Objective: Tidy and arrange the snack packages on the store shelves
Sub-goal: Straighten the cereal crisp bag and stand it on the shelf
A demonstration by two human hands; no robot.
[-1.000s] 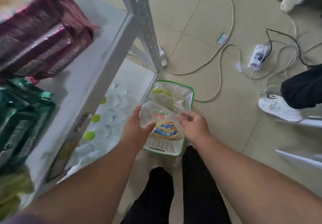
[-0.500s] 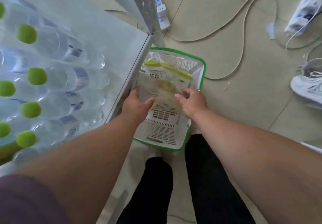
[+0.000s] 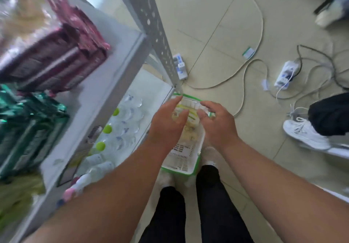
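Note:
A clear snack package with yellow-green print lies in a white basket with a green rim on the floor by my feet. My left hand and my right hand hover just above the basket, one on each side of the package, fingers spread and loosely bent, holding nothing. On the shelf to my left are maroon snack packages, green ones and yellowish ones, all blurred.
Water bottles with green caps fill the lower shelf. A perforated metal shelf post stands beside the basket. Power strips and cables lie on the tiled floor. Another person's white shoe is at the right.
Both hands have let go of the snack package, which now lies in the basket, and have lifted above it. The view has risen from the bottles to the snack shelf.

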